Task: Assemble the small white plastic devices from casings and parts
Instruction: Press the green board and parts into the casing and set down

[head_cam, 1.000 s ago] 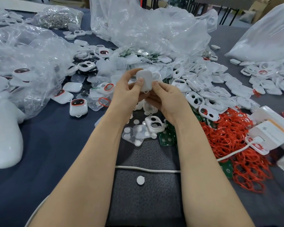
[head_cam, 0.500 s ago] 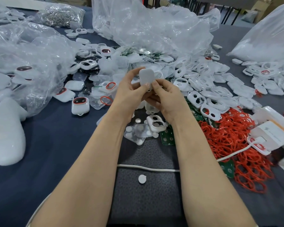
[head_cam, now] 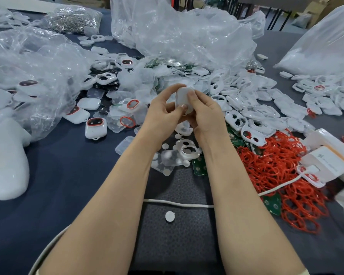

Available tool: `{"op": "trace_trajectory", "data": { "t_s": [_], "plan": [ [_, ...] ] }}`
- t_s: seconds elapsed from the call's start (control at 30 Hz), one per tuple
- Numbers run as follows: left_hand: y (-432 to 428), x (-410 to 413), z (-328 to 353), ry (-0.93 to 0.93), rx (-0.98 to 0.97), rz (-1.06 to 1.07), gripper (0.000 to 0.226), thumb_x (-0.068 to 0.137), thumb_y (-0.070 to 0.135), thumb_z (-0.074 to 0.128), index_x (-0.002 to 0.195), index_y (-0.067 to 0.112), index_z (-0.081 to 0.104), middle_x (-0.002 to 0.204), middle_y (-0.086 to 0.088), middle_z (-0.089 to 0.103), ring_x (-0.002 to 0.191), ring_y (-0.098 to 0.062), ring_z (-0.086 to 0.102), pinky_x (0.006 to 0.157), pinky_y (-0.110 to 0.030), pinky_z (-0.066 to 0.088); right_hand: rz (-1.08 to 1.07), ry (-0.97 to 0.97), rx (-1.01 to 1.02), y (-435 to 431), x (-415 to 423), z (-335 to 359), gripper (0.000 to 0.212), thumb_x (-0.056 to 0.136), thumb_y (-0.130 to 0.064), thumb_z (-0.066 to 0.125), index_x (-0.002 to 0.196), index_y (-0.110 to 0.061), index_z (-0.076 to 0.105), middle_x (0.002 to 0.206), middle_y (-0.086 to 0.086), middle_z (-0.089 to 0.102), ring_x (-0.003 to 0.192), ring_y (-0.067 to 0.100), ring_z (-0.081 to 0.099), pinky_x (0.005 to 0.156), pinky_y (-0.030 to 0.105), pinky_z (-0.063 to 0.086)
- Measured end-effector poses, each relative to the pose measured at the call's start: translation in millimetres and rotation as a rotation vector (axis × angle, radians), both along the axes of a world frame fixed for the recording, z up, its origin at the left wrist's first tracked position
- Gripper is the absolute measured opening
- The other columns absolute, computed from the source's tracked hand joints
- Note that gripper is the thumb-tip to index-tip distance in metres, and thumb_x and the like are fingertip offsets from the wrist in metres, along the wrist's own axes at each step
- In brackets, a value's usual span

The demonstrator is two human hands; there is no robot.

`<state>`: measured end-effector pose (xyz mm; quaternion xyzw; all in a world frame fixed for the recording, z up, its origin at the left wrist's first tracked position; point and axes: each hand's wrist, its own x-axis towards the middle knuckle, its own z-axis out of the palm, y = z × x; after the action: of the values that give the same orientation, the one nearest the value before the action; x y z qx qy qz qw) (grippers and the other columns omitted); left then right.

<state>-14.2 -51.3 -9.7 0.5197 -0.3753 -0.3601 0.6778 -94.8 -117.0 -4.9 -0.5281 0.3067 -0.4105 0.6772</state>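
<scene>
Both my hands hold one small white plastic casing (head_cam: 184,96) above the middle of the table. My left hand (head_cam: 163,114) grips its left side, thumb on the lower edge. My right hand (head_cam: 206,116) pinches it from the right, thumb pressed on its top face. Its underside is hidden by my fingers. Below my hands lies a white front casing with two holes (head_cam: 188,149) among round white discs (head_cam: 167,155) and green circuit boards (head_cam: 200,165). A finished device with a red-ringed dark window (head_cam: 96,127) stands to the left.
A heap of red rubber rings (head_cam: 276,171) lies to the right, with white boxes (head_cam: 326,161) and a white cable (head_cam: 179,203) beside it. Loose white casings (head_cam: 256,108) cover the far right. Clear plastic bags (head_cam: 177,36) stand behind and at left (head_cam: 28,76). A single white disc (head_cam: 170,216) sits on the dark mat.
My right thumb has shifted up onto the casing's top face, and the casing has turned slightly in my hands. Both hands stay at the same spot.
</scene>
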Motion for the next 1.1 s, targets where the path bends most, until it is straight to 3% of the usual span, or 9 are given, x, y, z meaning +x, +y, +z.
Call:
{"op": "trace_trajectory", "data": {
  "t_s": [0.1, 0.23, 0.4, 0.53, 0.7, 0.83, 0.9, 1.03, 1.1],
  "plan": [
    [1, 2, -1, 0.095, -0.024, 0.012, 0.037, 0.093, -0.004, 0.053, 0.118, 0.024, 0.056, 0.086, -0.010, 0.071, 0.083, -0.018, 0.070, 0.081, -0.027, 0.057, 0.066, 0.004, 0.012, -2, 0, 2, 0.019, 0.099, -0.020, 0.049, 0.100, -0.010, 0.066, 0.091, 0.010, 0.064, 0.082, 0.021, 0.061, 0.069, 0.026, 0.053],
    [2, 6, 1, 0.212, 0.010, -0.003, 0.039, 0.095, 0.001, 0.053, 0.129, 0.019, 0.050, 0.087, -0.006, 0.071, 0.078, -0.012, 0.070, 0.077, -0.023, 0.057, 0.167, 0.112, -0.039, -5, -8, 1, 0.022, 0.101, -0.020, 0.046, 0.102, -0.008, 0.065, 0.095, 0.015, 0.063, 0.085, 0.024, 0.058, 0.079, 0.035, 0.048],
    [2, 6, 6, 0.377, 0.026, -0.049, 0.028, 0.103, 0.010, 0.038, 0.125, 0.015, 0.055, 0.100, -0.007, 0.068, 0.076, -0.013, 0.070, 0.082, -0.029, 0.058, 0.179, 0.078, -0.033, -8, -12, 1, 0.018, 0.098, -0.009, 0.048, 0.098, -0.012, 0.066, 0.085, 0.006, 0.067, 0.076, 0.015, 0.063, 0.070, 0.025, 0.053],
    [4, 8, 4, 0.251, 0.068, -0.046, 0.030, 0.098, 0.006, 0.050, 0.125, 0.020, 0.054, 0.105, -0.010, 0.068, 0.085, -0.016, 0.069, 0.085, -0.028, 0.057, 0.156, 0.059, 0.017, -6, -8, -1, 0.018, 0.098, -0.007, 0.048, 0.102, -0.008, 0.065, 0.089, 0.011, 0.065, 0.079, 0.020, 0.062, 0.071, 0.030, 0.053],
    [4, 8, 1, 0.146, 0.062, -0.053, 0.046, 0.091, -0.009, 0.053, 0.126, 0.021, 0.052, 0.091, -0.010, 0.072, 0.088, -0.018, 0.069, 0.088, -0.028, 0.056, 0.162, 0.039, 0.021, -5, -8, -3, 0.021, 0.098, -0.009, 0.048, 0.114, -0.004, 0.062, 0.099, 0.016, 0.066, 0.087, 0.023, 0.063, 0.074, 0.028, 0.055],
    [5, 8, 1, 0.155, 0.025, -0.047, 0.045, 0.092, -0.007, 0.054, 0.126, 0.022, 0.052, 0.092, -0.010, 0.072, 0.087, -0.017, 0.070, 0.084, -0.025, 0.056, 0.227, 0.049, -0.038, -4, -9, -2, 0.028, 0.097, -0.010, 0.050, 0.124, -0.002, 0.055, 0.111, 0.019, 0.063, 0.100, 0.026, 0.062, 0.092, 0.036, 0.052],
    [6, 7, 2, 0.179, 0.017, -0.053, 0.044, 0.092, -0.006, 0.052, 0.126, 0.022, 0.052, 0.095, -0.011, 0.072, 0.089, -0.018, 0.069, 0.087, -0.027, 0.055, 0.202, 0.091, -0.082, -4, -11, -1, 0.029, 0.096, -0.009, 0.053, 0.124, -0.001, 0.056, 0.112, 0.020, 0.064, 0.102, 0.027, 0.063, 0.095, 0.038, 0.052],
    [7, 7, 7, 0.302, -0.028, -0.053, 0.028, 0.097, 0.004, 0.049, 0.121, 0.017, 0.055, 0.099, -0.010, 0.070, 0.090, -0.019, 0.068, 0.087, -0.031, 0.056, 0.179, 0.102, -0.102, -5, -15, 2, 0.021, 0.093, -0.016, 0.060, 0.110, -0.004, 0.064, 0.100, 0.014, 0.069, 0.090, 0.024, 0.067, 0.090, 0.038, 0.053],
    [7, 8, 8, 0.286, -0.040, -0.013, 0.016, 0.099, 0.014, 0.050, 0.115, 0.014, 0.054, 0.092, -0.006, 0.072, 0.087, -0.022, 0.070, 0.083, -0.033, 0.058, 0.206, 0.151, -0.161, -3, -16, 2, 0.018, 0.093, -0.019, 0.060, 0.106, -0.009, 0.066, 0.098, 0.012, 0.071, 0.092, 0.026, 0.069, 0.090, 0.039, 0.055]
  ]
}}
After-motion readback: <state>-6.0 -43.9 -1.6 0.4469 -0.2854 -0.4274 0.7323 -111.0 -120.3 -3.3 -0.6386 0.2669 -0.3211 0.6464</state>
